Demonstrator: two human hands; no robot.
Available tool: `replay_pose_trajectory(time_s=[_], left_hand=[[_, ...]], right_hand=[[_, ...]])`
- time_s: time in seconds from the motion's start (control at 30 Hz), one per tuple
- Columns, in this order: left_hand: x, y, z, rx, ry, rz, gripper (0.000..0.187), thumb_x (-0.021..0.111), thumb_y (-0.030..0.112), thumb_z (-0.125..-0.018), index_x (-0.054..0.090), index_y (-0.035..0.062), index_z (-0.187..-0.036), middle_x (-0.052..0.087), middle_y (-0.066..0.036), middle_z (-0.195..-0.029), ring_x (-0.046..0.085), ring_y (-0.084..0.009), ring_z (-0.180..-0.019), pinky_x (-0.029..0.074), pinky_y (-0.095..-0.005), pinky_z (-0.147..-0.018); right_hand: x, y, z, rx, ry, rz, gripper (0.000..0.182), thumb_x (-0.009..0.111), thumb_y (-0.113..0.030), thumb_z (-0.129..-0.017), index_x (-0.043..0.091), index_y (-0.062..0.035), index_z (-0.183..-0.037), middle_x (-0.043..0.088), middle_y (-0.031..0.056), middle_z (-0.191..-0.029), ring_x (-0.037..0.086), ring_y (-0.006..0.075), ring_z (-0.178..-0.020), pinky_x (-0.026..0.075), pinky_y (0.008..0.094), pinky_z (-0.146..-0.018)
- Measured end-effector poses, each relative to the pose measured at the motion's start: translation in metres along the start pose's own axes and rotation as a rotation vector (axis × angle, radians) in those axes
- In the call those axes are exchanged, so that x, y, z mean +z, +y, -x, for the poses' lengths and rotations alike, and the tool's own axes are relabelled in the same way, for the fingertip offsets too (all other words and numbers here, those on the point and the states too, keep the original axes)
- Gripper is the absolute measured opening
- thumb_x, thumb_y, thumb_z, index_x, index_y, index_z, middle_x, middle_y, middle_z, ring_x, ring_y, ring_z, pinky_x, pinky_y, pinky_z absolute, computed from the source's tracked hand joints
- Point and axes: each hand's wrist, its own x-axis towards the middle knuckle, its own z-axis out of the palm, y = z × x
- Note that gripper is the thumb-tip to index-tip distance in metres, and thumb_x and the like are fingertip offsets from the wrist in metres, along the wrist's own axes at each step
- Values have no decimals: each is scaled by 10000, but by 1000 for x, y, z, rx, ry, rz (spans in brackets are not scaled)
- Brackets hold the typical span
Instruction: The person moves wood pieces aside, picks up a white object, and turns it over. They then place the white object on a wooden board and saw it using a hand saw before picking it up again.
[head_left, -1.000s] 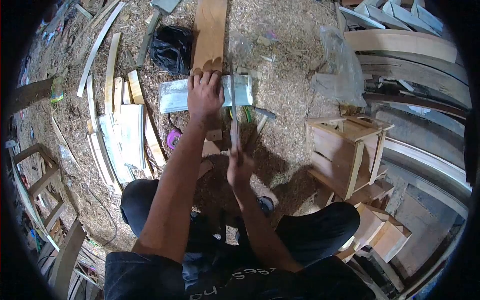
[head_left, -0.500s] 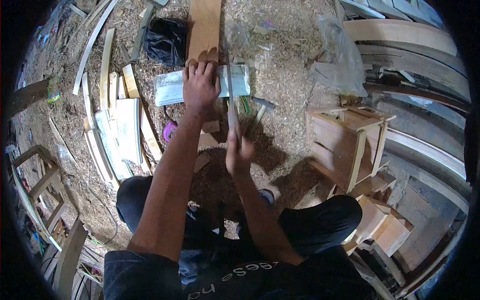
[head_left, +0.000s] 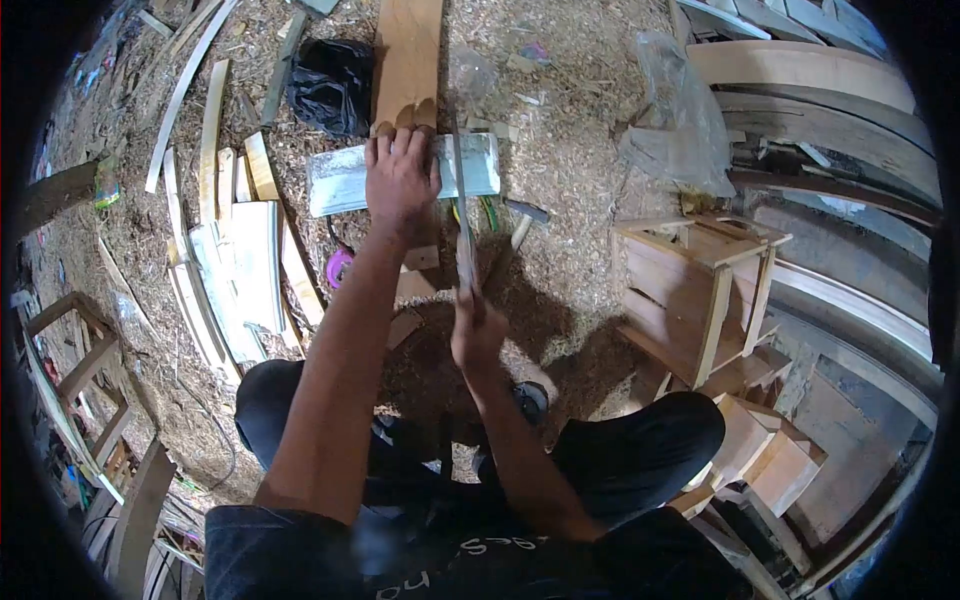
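- Handsaw point(head_left: 464, 215) runs from the right hand point(head_left: 477, 330) away toward the pale whitewashed board point(head_left: 345, 180), its blade crossing that board just right of the left hand point(head_left: 400, 180).
- Right hand is closed around the saw's handle; the grip itself is mostly covered by the fingers, so its shape is hard to make out.
- Left hand lies flat with fingers spread, pressing down on the board and on the end of the brown plank point(head_left: 408, 60) that runs away beyond its fingertips.
- Compared with a second ago, the right hand sits slightly nearer the body and the blade is drawn back with it, while the left hand has kept its place on the board; this reads as one stroke in a sawing motion, with the cut not finished, since the board shows no separated piece.
- Hammer point(head_left: 522, 218) lies on the sawdust just right of the blade, and a purple tape measure point(head_left: 341, 268) lies left of the left forearm.
- Small wooden stool frame point(head_left: 700, 290) stands well to the right of the right hand; a black bag point(head_left: 330, 85) lies beyond and left of the left hand.
- Kerf under the blade is too thin to see, and whatever supports the board is hidden beneath it.
- Dark lens edges cut off the outer scene.
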Motion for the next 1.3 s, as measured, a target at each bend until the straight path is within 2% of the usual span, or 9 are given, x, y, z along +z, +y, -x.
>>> replay_pose_trajectory(time_s=[0.03,0.27,0.4,0.6,0.67,0.87,1.0,1.23,1.3], left_hand=[[-1,0,0,-29,-71,44,415,648,232,-833,591,73,-1212,588,-139,-1186,513,-367,-1198,356,-530,-1077],[-1,0,0,-6,-28,29,407,661,234,-825,595,71,-1192,593,-139,-1162,519,-378,-1169,360,-521,-1068],[-3,1,1,-30,-97,38,404,661,234,-823,596,75,-1189,589,-144,-1164,519,-374,-1160,364,-521,-1064],[4,-8,0,-38,-131,17,415,649,237,-828,581,41,-1187,580,-162,-1181,508,-356,-1186,349,-521,-1076],[11,-5,-1,-105,3,-68,436,645,242,-830,566,16,-1194,577,-158,-1181,505,-355,-1198,338,-532,-1079],[4,-4,-6,-171,-132,-13,520,642,234,-809,547,2,-1265,563,-171,-1265,491,-358,-1236,314,-535,-1113],[4,-3,-4,-162,-124,-25,553,668,246,-787,546,1,-1267,561,-168,-1266,493,-352,-1228,320,-531,-1108],[8,-4,5,-129,-52,12,487,685,212,-773,576,36,-1214,572,-152,-1217,501,-352,-1201,340,-511,-1090],[15,-7,10,136,-26,-22,491,704,236,-752,591,52,-1194,586,-133,-1213,514,-325,-1187,349,-497,-1076]], right_hand=[[15,6,-19,19,23,-68,492,557,-452,-1010,685,13,-916,470,29,-579,454,115,-560,391,351,-518],[-16,5,22,27,5,-27,485,600,-402,-1000,622,10,-746,514,46,-537,499,140,-498,427,357,-500],[14,-20,-55,21,-47,71,390,568,-335,-1019,685,26,-927,509,38,-543,512,115,-515,448,338,-512],[-18,-9,17,61,-33,-49,471,557,-393,-1019,630,14,-793,465,56,-548,459,126,-540,405,368,-513],[-2,-16,-14,35,4,-34,464,557,-396,-1017,666,17,-836,482,71,-550,466,121,-545,411,353,-517],[-9,-11,-44,-77,-110,111,474,564,-426,-1004,675,15,-873,532,105,-555,541,153,-522,461,386,-529],[-18,4,-3,20,-8,-190,403,606,-336,-994,597,-5,-763,528,8,-607,494,98,-545,401,305,-510],[-37,-56,-41,-163,-179,-164,305,603,-279,-1000,610,9,-899,523,20,-578,524,96,-538,423,312,-514],[-32,-33,-33,-158,-153,-146,345,608,-305,-999,611,6,-850,510,17,-573,526,102,-542,433,325,-521]])
